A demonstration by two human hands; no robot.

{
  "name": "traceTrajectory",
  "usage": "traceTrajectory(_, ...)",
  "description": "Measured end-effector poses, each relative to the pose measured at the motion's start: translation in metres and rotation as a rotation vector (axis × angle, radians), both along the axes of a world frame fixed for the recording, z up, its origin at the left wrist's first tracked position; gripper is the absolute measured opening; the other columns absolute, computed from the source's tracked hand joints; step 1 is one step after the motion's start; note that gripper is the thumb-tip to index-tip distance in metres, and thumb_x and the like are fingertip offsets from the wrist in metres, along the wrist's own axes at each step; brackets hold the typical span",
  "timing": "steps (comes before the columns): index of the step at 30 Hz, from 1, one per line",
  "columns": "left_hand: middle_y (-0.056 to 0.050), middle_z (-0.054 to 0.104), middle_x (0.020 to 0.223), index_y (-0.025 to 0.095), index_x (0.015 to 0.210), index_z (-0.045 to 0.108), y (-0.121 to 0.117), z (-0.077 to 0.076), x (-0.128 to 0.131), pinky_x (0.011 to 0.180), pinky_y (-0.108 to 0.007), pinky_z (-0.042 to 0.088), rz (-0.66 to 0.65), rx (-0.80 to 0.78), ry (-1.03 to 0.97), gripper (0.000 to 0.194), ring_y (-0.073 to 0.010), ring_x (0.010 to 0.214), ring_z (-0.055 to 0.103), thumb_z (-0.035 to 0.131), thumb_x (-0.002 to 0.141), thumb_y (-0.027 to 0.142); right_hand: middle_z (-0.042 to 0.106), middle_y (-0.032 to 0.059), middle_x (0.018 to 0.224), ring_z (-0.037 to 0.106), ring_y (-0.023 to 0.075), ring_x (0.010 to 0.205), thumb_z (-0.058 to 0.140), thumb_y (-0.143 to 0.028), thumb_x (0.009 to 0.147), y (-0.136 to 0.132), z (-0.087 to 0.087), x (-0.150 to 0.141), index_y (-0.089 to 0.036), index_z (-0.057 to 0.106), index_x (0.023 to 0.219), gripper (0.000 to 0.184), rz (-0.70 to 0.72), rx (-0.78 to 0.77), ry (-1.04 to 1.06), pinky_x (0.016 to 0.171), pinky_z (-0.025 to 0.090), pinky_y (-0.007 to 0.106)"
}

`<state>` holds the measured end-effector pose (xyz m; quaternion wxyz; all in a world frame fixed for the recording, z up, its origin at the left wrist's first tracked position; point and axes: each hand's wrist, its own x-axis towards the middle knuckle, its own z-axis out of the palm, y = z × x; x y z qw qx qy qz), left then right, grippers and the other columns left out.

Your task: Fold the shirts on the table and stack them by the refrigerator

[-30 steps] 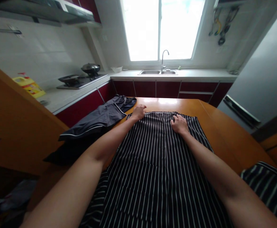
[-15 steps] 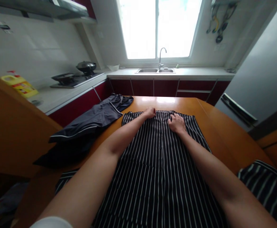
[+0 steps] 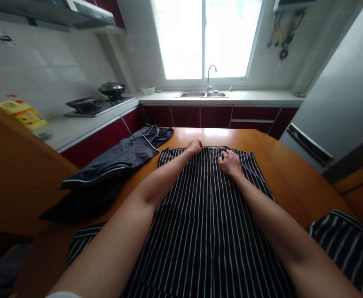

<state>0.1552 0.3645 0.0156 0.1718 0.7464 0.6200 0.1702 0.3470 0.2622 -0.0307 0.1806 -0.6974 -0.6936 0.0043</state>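
A black shirt with white stripes (image 3: 189,244) lies front up across the table, its buttoned placket running down the middle and its far edge beyond my hands. My left hand (image 3: 195,146) is closed at that far edge, left of the placket, with the cloth pinched in its fingers. Just right of the placket, my right hand (image 3: 231,162) rests on the shirt, its fingers bent and apart. Striped sleeves show at both sides, partly behind my left arm.
Dark grey folded clothing (image 3: 116,159) lies on the left of the wooden table (image 3: 289,188). Beyond are a counter with a sink (image 3: 192,94), a stove with a lidded pan (image 3: 111,89) and a yellow jug (image 3: 22,114). A fridge (image 3: 330,107) stands at the right.
The view has shifted slightly. Both hands keep almost the same places on the shirt, which lies as before.
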Motion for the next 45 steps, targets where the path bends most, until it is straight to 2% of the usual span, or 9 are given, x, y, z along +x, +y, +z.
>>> traceTrajectory(8, -0.013, 0.059, 0.133, 0.021, 0.132, 0.059, -0.045, -0.009, 0.019, 0.105, -0.034, 0.043, -0.075, 0.238, -0.036, 0.042, -0.0248, 0.120, 0.059, 0.052, 0.092, 0.012, 0.046, 0.0168, 0.152, 0.038, 0.0295, 0.141, 0.037, -0.042, 0.097, 0.002, -0.002, 0.000, -0.013, 0.055, 0.139, 0.054, 0.000, 0.019, 0.002, 0.116, 0.024, 0.046)
traceTrajectory(16, -0.009, 0.036, 0.160, 0.022, 0.145, 0.049, -0.077, -0.050, 0.021, 0.124, -0.049, 0.010, -0.241, 0.143, 0.000, 0.049, -0.0272, 0.151, 0.024, 0.045, 0.098, 0.035, 0.041, 0.0179, 0.156, 0.034, 0.0302, 0.144, 0.036, -0.034, 0.096, -0.003, 0.000, 0.000, -0.010, 0.050, 0.143, 0.054, -0.007, 0.060, -0.017, 0.118, 0.021, 0.047)
traceTrajectory(18, -0.008, 0.032, 0.162, 0.022, 0.148, 0.046, -0.079, -0.054, 0.020, 0.125, -0.047, 0.004, -0.234, 0.119, -0.060, 0.052, -0.0250, 0.152, 0.020, 0.043, 0.098, 0.035, 0.037, 0.0168, 0.159, 0.028, 0.0281, 0.148, 0.035, -0.027, 0.096, -0.005, 0.004, -0.002, -0.009, 0.047, 0.146, 0.054, 0.081, 0.136, -0.059, 0.120, 0.016, 0.047)
traceTrajectory(22, -0.012, 0.038, 0.159, 0.014, 0.152, 0.042, -0.078, -0.050, 0.019, 0.125, -0.045, 0.012, -0.188, 0.128, -0.166, 0.059, -0.0249, 0.150, 0.028, 0.043, 0.094, 0.026, 0.037, 0.0116, 0.160, 0.023, 0.0227, 0.151, 0.033, -0.022, 0.096, -0.004, 0.010, -0.018, -0.010, 0.044, 0.149, 0.055, 0.394, 0.088, -0.115, 0.123, 0.012, 0.042)
traceTrajectory(28, -0.010, 0.045, 0.154, 0.011, 0.155, 0.036, -0.069, -0.044, 0.009, 0.121, -0.033, 0.030, 0.006, 0.231, -0.364, 0.075, -0.0183, 0.145, 0.038, 0.038, 0.081, 0.005, 0.030, 0.0058, 0.163, 0.021, 0.0211, 0.152, 0.031, -0.030, 0.100, 0.000, 0.002, -0.044, -0.019, 0.036, 0.155, 0.056, 0.486, -0.083, -0.060, 0.122, 0.016, 0.049)
traceTrajectory(32, -0.010, 0.062, 0.139, 0.014, 0.146, 0.049, -0.064, -0.034, -0.034, 0.112, -0.032, 0.042, 0.117, 0.252, -0.422, 0.069, -0.0174, 0.126, 0.059, 0.041, 0.079, 0.002, 0.029, 0.0058, 0.163, 0.021, 0.0221, 0.152, 0.031, -0.036, 0.101, 0.000, -0.001, -0.045, -0.019, 0.038, 0.154, 0.056, 0.447, -0.098, -0.065, 0.122, 0.016, 0.052)
traceTrajectory(38, -0.017, 0.064, 0.127, 0.014, 0.123, 0.062, -0.052, -0.006, -0.147, 0.109, -0.040, 0.041, 0.411, 0.202, -0.325, 0.049, -0.0284, 0.125, 0.057, 0.059, 0.074, 0.006, 0.029, 0.0054, 0.163, 0.022, 0.0223, 0.152, 0.031, -0.041, 0.102, 0.000, 0.000, -0.045, -0.019, 0.037, 0.154, 0.057, 0.434, -0.103, -0.057, 0.122, 0.015, 0.051)
traceTrajectory(41, -0.011, 0.070, 0.104, 0.016, 0.107, 0.066, -0.042, 0.004, -0.182, 0.094, -0.035, 0.050, 0.386, 0.076, -0.277, 0.036, -0.0251, 0.104, 0.066, 0.070, 0.072, 0.014, 0.029, 0.0046, 0.163, 0.021, 0.0216, 0.152, 0.032, -0.043, 0.102, -0.002, 0.002, -0.046, -0.020, 0.037, 0.154, 0.057, 0.424, -0.114, -0.046, 0.122, 0.014, 0.049)
traceTrajectory(45, -0.002, 0.069, 0.078, 0.018, 0.083, 0.069, -0.028, 0.013, -0.197, 0.073, -0.025, 0.051, 0.230, -0.091, -0.206, 0.021, -0.0179, 0.077, 0.065, 0.081, 0.066, 0.023, 0.029, 0.0037, 0.163, 0.021, 0.0203, 0.152, 0.032, -0.044, 0.102, -0.003, 0.005, -0.047, -0.021, 0.038, 0.154, 0.057, 0.416, -0.123, -0.036, 0.123, 0.012, 0.047)
